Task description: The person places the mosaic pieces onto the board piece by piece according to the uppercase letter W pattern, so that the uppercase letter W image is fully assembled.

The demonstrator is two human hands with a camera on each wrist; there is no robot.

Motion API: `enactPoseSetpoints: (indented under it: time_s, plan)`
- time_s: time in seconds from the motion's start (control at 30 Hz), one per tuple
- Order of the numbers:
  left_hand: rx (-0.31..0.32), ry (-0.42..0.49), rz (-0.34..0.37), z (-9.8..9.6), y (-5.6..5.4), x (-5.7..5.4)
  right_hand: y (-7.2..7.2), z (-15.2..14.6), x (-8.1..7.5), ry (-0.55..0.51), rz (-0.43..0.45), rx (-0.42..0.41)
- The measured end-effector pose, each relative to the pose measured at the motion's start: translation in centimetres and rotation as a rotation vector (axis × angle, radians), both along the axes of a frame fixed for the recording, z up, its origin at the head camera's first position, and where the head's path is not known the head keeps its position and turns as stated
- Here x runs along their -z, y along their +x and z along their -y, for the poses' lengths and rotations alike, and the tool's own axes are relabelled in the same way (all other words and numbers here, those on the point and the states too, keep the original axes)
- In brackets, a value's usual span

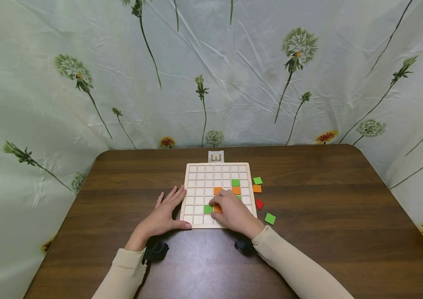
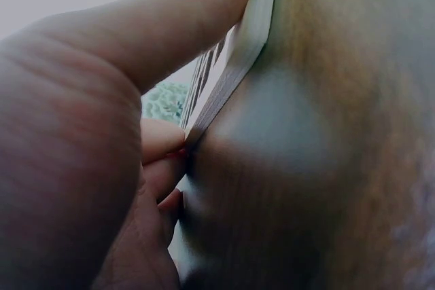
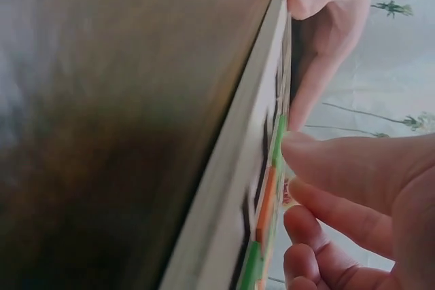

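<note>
A pale wooden grid board (image 1: 196,199) lies on the table, with several green and orange square tiles set in its cells. My left hand (image 1: 164,214) rests at the board's left side, fingers spread along the edge and thumb on the near left corner. Over the lower middle of the board is my right hand (image 1: 232,211), its fingers loosely bent. A green tile (image 1: 208,209) and an orange tile (image 1: 217,209) lie by its fingertips. In the right wrist view the thumb is right at a green tile (image 3: 279,144), with a gap between thumb and forefinger. The right hand hides some cells.
Right of the board lie loose pieces: a green tile (image 1: 258,180), an orange tile (image 1: 257,188), a red piece (image 1: 259,204) and another green tile (image 1: 270,218). A small printed grid card (image 1: 216,156) sits behind the board. The brown table (image 1: 308,178) meets a flowered curtain (image 1: 241,83).
</note>
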State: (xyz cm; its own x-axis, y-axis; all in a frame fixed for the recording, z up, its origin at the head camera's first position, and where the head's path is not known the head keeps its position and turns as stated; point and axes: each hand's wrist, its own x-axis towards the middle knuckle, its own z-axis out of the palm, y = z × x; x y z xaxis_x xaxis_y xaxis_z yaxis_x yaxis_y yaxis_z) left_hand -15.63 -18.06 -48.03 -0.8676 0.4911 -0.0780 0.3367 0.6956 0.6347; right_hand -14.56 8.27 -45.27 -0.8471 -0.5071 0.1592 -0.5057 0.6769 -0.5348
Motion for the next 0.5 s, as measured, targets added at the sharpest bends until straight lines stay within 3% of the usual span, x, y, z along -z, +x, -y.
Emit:
enactPoseSetpoints:
  time_s: [0.5]
  plan:
    - [-0.006, -0.002, 0.007, -0.1, 0.1, -0.1, 1.5, -4.5, -0.7, -0.084, 0.048, 0.094]
